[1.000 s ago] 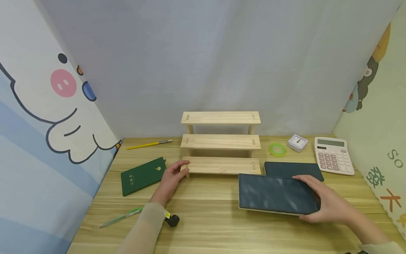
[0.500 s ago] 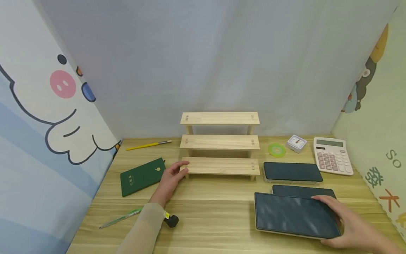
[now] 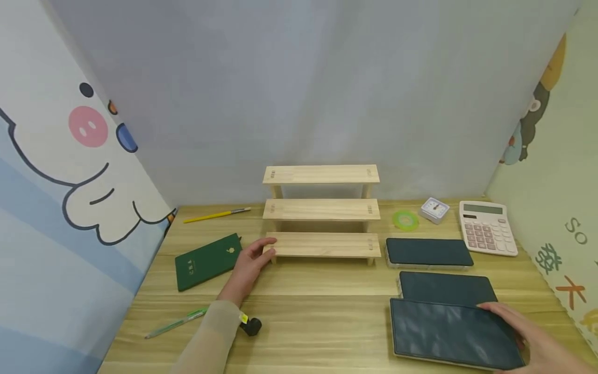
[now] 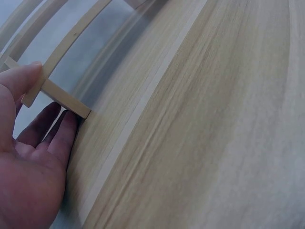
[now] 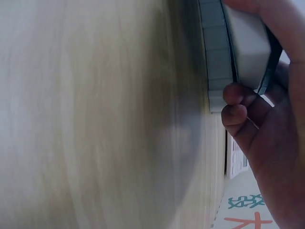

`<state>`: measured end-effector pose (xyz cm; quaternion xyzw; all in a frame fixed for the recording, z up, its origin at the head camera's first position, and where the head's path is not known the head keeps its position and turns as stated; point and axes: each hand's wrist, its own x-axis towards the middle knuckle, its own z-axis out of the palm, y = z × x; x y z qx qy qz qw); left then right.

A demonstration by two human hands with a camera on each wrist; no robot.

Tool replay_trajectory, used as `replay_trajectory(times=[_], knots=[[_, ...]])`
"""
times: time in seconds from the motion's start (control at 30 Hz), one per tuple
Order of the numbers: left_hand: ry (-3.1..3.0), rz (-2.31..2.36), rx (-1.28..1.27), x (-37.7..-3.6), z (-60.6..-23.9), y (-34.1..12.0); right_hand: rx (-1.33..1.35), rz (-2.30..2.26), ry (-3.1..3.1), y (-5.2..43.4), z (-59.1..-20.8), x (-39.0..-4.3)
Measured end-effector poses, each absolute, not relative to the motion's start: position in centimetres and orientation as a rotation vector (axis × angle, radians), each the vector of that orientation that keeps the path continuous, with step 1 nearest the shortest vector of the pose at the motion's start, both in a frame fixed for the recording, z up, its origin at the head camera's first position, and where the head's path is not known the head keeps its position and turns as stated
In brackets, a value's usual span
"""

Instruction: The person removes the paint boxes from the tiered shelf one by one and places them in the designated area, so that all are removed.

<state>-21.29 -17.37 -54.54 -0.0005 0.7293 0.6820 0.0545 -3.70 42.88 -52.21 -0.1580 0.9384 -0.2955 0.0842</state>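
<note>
My left hand (image 3: 249, 267) grips the left end of a three-tier wooden stand (image 3: 322, 244) at its lowest board. In the left wrist view, the thumb is at the board (image 4: 57, 57) and the other fingers are beside the leg (image 4: 66, 100). At the near right, my right hand (image 3: 534, 337) holds a thick notebook with a dark cover (image 3: 453, 332) by its right end. Cream page edges (image 5: 250, 45) show in the right wrist view. The notebook overlaps a dark-topped case (image 3: 444, 287); a similar dark-topped case (image 3: 430, 252) lies just behind.
A green notebook (image 3: 207, 261), a green pen (image 3: 175, 323) and a yellow paintbrush (image 3: 215, 214) lie at the left. Behind the cases are a roll of green tape (image 3: 405, 220), a small clock (image 3: 434, 209) and a calculator (image 3: 488, 228). Walls enclose the back and sides.
My right hand has carried the dark notebook toward the near right, uncovering both dark-topped cases. The left hand keeps its place on the stand.
</note>
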Motion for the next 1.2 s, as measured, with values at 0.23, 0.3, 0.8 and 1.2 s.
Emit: replay_trajectory(times=[0.23,0.3,0.8,1.2], knots=[[2.207,2.068,-0.007,-21.4,-54.6,-17.4,-0.504,-0.951,2.736,43.7,-52.7,-3.4],[2.207,2.066,-0.007,-21.4,-54.6,-17.4,-0.527,-0.96,2.727,43.9,-53.0,-3.5],[2.201,2.071,0.008,-21.3,-54.4,-17.4,-0.476,-0.7,2.706,43.5,-52.6,-4.1],[2.215,2.06,0.011,-21.3,-54.5,-17.5,-0.557,-0.684,2.787,43.5,-52.5,-3.8]])
